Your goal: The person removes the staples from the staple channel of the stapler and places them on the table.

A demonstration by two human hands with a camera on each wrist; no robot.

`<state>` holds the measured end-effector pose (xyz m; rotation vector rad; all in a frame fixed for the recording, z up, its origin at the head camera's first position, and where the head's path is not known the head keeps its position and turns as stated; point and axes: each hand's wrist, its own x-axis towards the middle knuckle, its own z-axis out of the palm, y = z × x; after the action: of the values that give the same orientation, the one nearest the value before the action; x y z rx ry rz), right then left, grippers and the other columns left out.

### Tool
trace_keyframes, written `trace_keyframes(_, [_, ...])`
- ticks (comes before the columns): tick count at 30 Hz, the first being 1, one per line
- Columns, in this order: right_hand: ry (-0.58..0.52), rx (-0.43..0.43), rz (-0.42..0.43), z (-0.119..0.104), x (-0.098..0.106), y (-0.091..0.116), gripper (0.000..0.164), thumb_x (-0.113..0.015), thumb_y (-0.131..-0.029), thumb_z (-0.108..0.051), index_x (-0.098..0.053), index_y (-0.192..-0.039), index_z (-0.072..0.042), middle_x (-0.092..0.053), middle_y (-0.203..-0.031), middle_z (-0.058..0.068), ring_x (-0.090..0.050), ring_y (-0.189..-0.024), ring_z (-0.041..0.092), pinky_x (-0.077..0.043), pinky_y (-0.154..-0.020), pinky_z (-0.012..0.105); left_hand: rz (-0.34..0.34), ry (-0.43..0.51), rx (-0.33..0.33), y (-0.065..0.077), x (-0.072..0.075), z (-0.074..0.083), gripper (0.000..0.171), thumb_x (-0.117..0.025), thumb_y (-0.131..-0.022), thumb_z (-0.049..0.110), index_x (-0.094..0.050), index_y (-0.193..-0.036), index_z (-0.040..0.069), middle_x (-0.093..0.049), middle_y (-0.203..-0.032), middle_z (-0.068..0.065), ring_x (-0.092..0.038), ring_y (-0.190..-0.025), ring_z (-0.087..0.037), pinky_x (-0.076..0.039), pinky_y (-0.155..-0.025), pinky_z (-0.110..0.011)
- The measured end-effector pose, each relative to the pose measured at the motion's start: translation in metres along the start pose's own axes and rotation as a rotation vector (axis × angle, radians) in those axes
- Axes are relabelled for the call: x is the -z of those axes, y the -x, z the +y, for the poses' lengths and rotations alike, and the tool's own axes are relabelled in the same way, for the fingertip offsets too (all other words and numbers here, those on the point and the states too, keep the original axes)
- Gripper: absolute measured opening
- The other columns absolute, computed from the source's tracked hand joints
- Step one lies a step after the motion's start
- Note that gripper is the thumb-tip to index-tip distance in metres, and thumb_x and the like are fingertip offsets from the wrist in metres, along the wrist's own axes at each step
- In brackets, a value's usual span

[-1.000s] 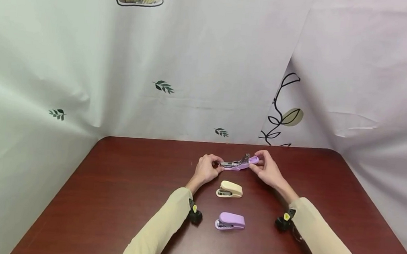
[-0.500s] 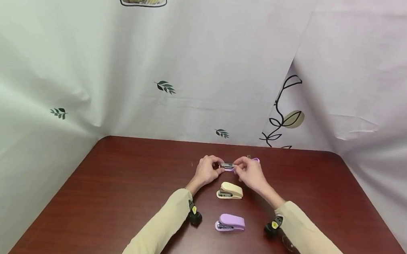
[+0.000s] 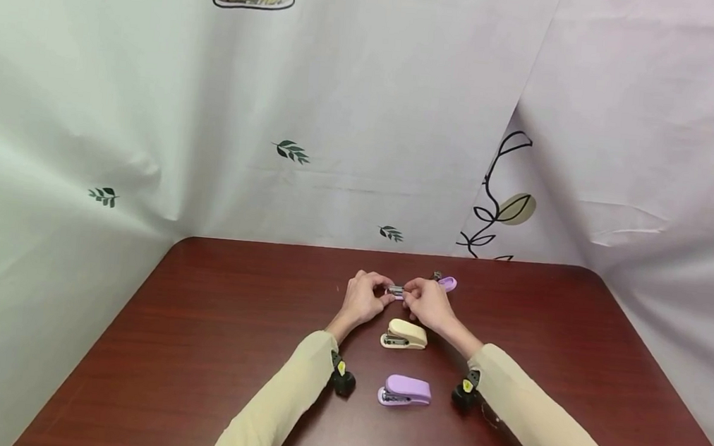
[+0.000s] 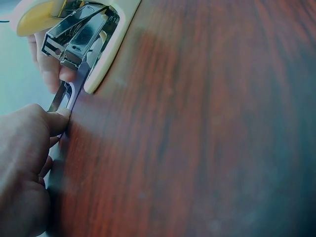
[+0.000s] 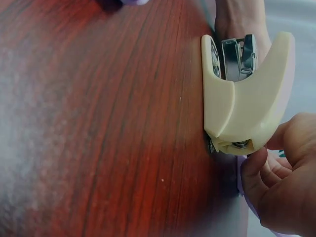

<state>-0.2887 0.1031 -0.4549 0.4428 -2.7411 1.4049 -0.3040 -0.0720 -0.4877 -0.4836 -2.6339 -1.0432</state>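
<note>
A purple stapler (image 3: 448, 284) lies swung open near the table's far edge, its lid folded back to the right and its metal staple channel exposed. My left hand (image 3: 363, 298) pinches its left end between thumb and fingers. On the channel, right beside the left fingertips, the curled thumb and fingers of my right hand (image 3: 431, 306) grip the stapler's middle, covering much of it. In the left wrist view a slim purple strip of the base (image 4: 78, 86) shows by the left thumb. A cream stapler (image 5: 256, 106) partly blocks the right wrist view, with my right hand behind it.
The cream stapler stands on the brown table (image 3: 224, 353) just nearer than both hands. Closer still is a second, closed purple stapler (image 3: 406, 390), between the forearms. A white printed cloth (image 3: 354, 109) hangs behind the table's far edge.
My right hand has left the folded-back lid and moved left along the stapler to its channel, close to the left fingers. My left hand keeps its pinch in place.
</note>
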Motion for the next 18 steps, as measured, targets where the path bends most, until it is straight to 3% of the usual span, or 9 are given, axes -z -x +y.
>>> trace_keyframes(11, [-0.068,-0.047,-0.005,-0.0038,-0.0044,-0.0004,0.017,-0.061,-0.093,0.002,-0.066,-0.104,0.014,-0.068,-0.067,0.007,-0.060,-0.048,0.012,-0.045,-0.044,0.022,0.017,0.012,-0.024,0.0006,0.0009,0.0005,0.015,-0.081,-0.082,0.015,-0.078,-0.096,0.011,-0.072,-0.099,-0.001,-0.055,-0.089,-0.021,-0.040,-0.086,-0.042])
trace_keyframes(18, [-0.175,-0.130,0.001,-0.0075,-0.0056,0.0003,0.017,-0.056,-0.095,0.003,-0.065,-0.104,0.014,-0.069,-0.069,0.009,-0.056,-0.049,0.008,-0.043,-0.044,0.020,0.010,0.008,-0.021,0.0009,0.0014,0.0008,0.015,-0.080,-0.083,0.016,-0.077,-0.096,0.011,-0.072,-0.100,0.000,-0.055,-0.090,-0.020,-0.040,-0.087,-0.042])
